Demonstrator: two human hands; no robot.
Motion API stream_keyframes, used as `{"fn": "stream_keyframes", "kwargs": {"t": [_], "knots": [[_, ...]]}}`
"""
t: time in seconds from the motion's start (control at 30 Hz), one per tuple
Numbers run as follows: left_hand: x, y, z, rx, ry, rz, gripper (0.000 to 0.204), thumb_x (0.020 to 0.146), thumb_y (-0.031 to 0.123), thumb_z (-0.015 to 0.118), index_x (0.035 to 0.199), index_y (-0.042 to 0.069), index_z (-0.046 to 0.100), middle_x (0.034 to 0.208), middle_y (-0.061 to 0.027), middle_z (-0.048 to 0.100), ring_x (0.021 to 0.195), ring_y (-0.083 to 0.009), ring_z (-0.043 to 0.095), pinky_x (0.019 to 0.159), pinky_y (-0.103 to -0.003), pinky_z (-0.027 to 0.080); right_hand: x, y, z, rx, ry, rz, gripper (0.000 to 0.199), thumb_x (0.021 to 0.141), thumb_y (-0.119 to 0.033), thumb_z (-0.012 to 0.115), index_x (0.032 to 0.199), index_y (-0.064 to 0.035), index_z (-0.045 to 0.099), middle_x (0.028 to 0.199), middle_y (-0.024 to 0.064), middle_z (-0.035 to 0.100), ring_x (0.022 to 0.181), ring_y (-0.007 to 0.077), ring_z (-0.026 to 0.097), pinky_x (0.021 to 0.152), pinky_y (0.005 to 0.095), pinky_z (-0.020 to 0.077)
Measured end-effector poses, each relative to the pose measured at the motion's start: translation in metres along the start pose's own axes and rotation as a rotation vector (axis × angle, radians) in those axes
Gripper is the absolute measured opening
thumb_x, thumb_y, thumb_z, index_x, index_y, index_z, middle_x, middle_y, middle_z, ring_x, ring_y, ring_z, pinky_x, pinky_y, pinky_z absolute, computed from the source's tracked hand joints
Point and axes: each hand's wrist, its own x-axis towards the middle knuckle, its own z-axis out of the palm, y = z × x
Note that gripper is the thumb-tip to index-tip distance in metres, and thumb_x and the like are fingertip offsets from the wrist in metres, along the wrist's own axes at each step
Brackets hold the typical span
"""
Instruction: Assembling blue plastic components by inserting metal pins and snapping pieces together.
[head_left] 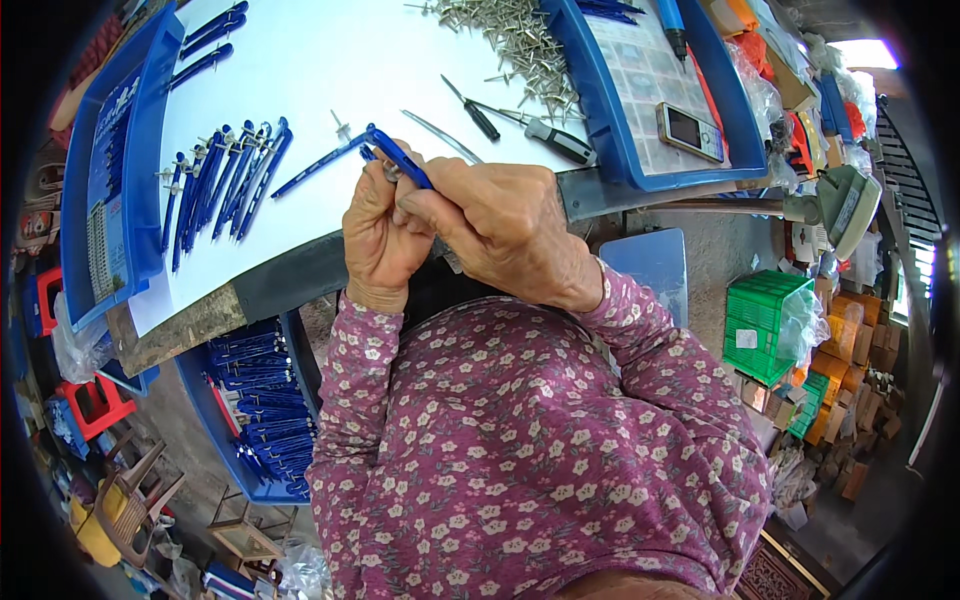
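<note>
My two hands meet above the near table edge. The fingers of my right hand (510, 205) close round a slim blue plastic piece (408, 165), its tip pointing away from me. My left hand (385, 235) pinches against it; a small blue end and something pale show between the fingertips, mostly hidden. Just beyond, a narrow blue plastic strip (318, 172) slants left, its far end meeting the blue piece; whether they are joined I cannot tell. A metal pin (341, 126) lies close by. To the left lies a row of blue strips (222, 185) with metal pins at their tops.
A heap of metal pins (515, 45) spreads at the back. Two screwdrivers (560, 142) and a pointed metal tool (440, 136) lie right of centre. Blue trays flank the white sheet, the right one (625, 150) holding a phone (690, 132). Below left, a bin (265, 495) holds many blue strips.
</note>
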Motion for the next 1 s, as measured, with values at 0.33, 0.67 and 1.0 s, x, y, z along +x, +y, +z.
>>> {"fn": "stream_keyframes", "kwargs": {"t": [0.33,0.67,1.0], "knots": [[0.000,0.003,-0.008,-0.031,-0.028,-0.038,0.026,0.093,0.018,0.039,0.107,-0.003,0.043,0.068,-0.0045,0.040,0.058,-0.0108,0.037,0.053,-0.024,0.034,0.001,0.002,-0.007,-0.078,-0.077,-0.024,0.013,0.077,-0.010,0.061,0.070,-0.0047,0.052,0.051,0.0067,0.049,0.042,0.0193,0.050,0.039,0.0289,0.0361],[0.001,-0.004,-0.006,-0.108,-0.052,-0.055,0.022,0.093,0.021,0.040,0.097,-0.001,0.044,0.067,-0.0040,0.038,0.059,-0.0122,0.034,0.055,-0.024,0.032,0.006,-0.010,-0.012,-0.297,-0.180,-0.080,0.013,0.079,-0.013,0.059,0.085,-0.0020,0.056,0.050,0.0043,0.049,0.039,0.0154,0.048,0.036,0.0275,0.0345],[0.001,-0.003,-0.007,-0.059,-0.110,-0.051,0.021,0.092,0.021,0.040,0.095,0.000,0.043,0.067,-0.0035,0.037,0.059,-0.0127,0.033,0.055,-0.024,0.032,0.006,-0.012,-0.011,-0.304,-0.172,-0.079,0.012,0.079,-0.013,0.060,0.082,-0.0017,0.055,0.051,0.0049,0.051,0.040,0.0148,0.048,0.035,0.0282,0.0344]]}}
